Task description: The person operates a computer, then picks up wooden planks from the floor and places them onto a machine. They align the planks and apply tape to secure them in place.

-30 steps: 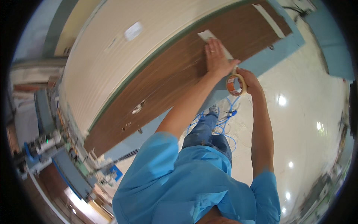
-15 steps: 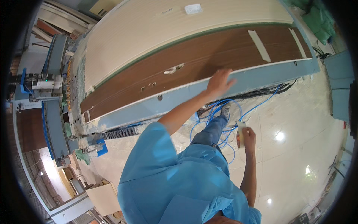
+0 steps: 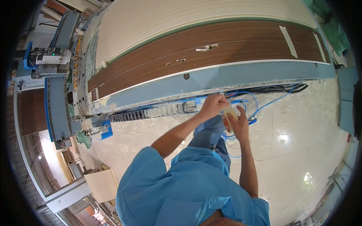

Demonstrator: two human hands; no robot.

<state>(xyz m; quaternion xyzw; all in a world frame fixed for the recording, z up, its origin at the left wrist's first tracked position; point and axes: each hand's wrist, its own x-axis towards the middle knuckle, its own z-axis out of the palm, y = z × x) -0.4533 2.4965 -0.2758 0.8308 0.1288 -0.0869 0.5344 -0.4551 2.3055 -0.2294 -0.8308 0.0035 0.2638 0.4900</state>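
Observation:
In front of my body, my right hand [image 3: 240, 122] grips a roll of pale adhesive tape [image 3: 229, 112] by its side, with the thumb up along the rim. My left hand [image 3: 213, 107] meets the roll's upper edge, its fingers pinched together there; the bit of tape between them is too small to see clearly. Beyond both hands lies a long brown wood-grain panel [image 3: 241, 49] on a blue-grey machine bed [image 3: 211, 77]. Pale tape strips [image 3: 289, 42] cross the panel's right part, and a short one sits at its left end. Several cut-outs [image 3: 205, 48] pierce its middle.
A cream ribbed sheet [image 3: 196, 17] lies behind the brown panel. At left stands a machine head [image 3: 52, 58] on its gantry. Blue hoses [image 3: 250, 107] and black cables coil on the dusty floor [image 3: 279, 162] near my legs. A grey-blue cabinet [image 3: 347, 100] stands at the right.
My left hand has come down from above the panel's front edge to the tape roll. The right hand has brought the roll up and left to meet it. The view has shifted slightly.

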